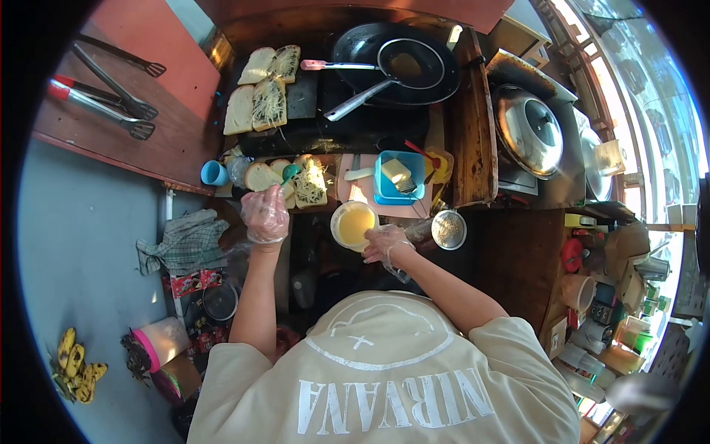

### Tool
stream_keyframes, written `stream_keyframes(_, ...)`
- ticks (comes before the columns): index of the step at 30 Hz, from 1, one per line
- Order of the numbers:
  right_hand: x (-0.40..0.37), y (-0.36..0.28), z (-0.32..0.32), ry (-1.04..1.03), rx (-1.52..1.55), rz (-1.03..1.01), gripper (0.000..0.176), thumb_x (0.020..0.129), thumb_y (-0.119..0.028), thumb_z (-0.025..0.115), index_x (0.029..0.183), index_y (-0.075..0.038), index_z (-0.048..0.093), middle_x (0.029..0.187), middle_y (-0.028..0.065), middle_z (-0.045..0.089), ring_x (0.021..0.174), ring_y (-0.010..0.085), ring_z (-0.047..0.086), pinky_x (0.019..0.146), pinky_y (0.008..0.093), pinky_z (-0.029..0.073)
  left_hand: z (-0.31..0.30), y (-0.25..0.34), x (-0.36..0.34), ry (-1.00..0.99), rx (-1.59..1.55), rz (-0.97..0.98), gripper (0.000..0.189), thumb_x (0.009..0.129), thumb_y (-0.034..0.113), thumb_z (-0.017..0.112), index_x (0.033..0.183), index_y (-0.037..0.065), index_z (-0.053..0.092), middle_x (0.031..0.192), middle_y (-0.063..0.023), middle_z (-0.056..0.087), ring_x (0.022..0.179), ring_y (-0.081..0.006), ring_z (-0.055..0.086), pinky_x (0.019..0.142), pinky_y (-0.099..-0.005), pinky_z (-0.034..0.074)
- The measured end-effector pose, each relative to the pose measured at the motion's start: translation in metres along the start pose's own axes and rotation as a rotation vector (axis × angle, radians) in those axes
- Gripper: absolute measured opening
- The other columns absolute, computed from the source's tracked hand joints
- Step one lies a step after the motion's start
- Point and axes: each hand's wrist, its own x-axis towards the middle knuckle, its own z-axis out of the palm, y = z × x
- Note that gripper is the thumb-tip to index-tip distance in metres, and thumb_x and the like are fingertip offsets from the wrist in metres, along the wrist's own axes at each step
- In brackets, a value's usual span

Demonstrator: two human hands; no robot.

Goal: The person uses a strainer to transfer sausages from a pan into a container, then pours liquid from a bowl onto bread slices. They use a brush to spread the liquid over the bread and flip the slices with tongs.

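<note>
My left hand (265,214), in a clear plastic glove, is closed around the handle of a green spoon (291,172). The spoon's head is over bread slices (262,177) at the counter's front edge. Just right of it, a bread slice (311,185) carries dark and pale shreds. My right hand (387,243), also gloved, grips the rim of a round tub (336,235) of yellow liquid. To its right is a round container (448,229) of grainy brown stuff. Beyond the tub, a blue square container (383,185) holds a pale yellow block (396,172).
More bread slices (239,111), some topped with shreds, lie on the black griddle (301,98). A small frying pan (411,62) rests inside a larger black pan (355,48). A lidded pot (529,132) stands right. Tongs (111,103) lie left, near a blue cup (214,174).
</note>
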Motion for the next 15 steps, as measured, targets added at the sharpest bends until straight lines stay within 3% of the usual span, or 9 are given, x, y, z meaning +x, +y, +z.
stream_keyframes(6,0.01,-0.009,0.009,-0.031,0.003,-0.023,0.042,0.085,-0.024,0.064,0.105,0.013,0.061,0.083,0.023,0.069,0.067,0.0285,0.072,0.056,0.0356,0.063,0.01,-0.008,-0.005,-0.004,0.0,-0.012,0.017,0.083,0.003,0.069,0.1,0.003,0.068,0.081,-0.0097,0.064,0.076,-0.0273,0.063,0.074,-0.0401,0.048)
stream_keyframes(9,0.014,-0.024,0.018,-0.037,-0.006,-0.024,0.043,0.086,-0.024,0.064,0.107,0.013,0.059,0.084,0.0242,0.069,0.067,0.0297,0.071,0.056,0.0364,0.063,0.002,-0.004,0.0,0.064,-0.081,-0.123,0.016,0.084,0.004,0.069,0.099,0.002,0.068,0.08,-0.0105,0.065,0.076,-0.03,0.063,0.072,-0.0417,0.048)
stream_keyframes(13,0.013,-0.052,0.034,-0.079,0.005,-0.088,0.042,0.088,-0.023,0.064,0.109,0.013,0.057,0.086,0.024,0.068,0.068,0.0303,0.071,0.056,0.0375,0.063,0.002,0.005,0.006,-0.163,-0.331,-0.103,0.021,0.084,0.009,0.071,0.103,0.003,0.069,0.081,-0.013,0.067,0.079,-0.0328,0.063,0.073,-0.0434,0.048)
stream_keyframes(15,0.013,-0.069,0.043,-0.162,0.059,-0.162,0.042,0.093,-0.022,0.06,0.113,0.015,0.052,0.094,0.03,0.066,0.076,0.0366,0.071,0.063,0.0423,0.063,0.001,0.004,0.015,-0.473,-0.332,0.02,0.041,0.087,0.024,0.069,0.122,0.004,0.061,0.094,-0.0164,0.068,0.089,-0.0338,0.064,0.081,-0.0457,0.046)
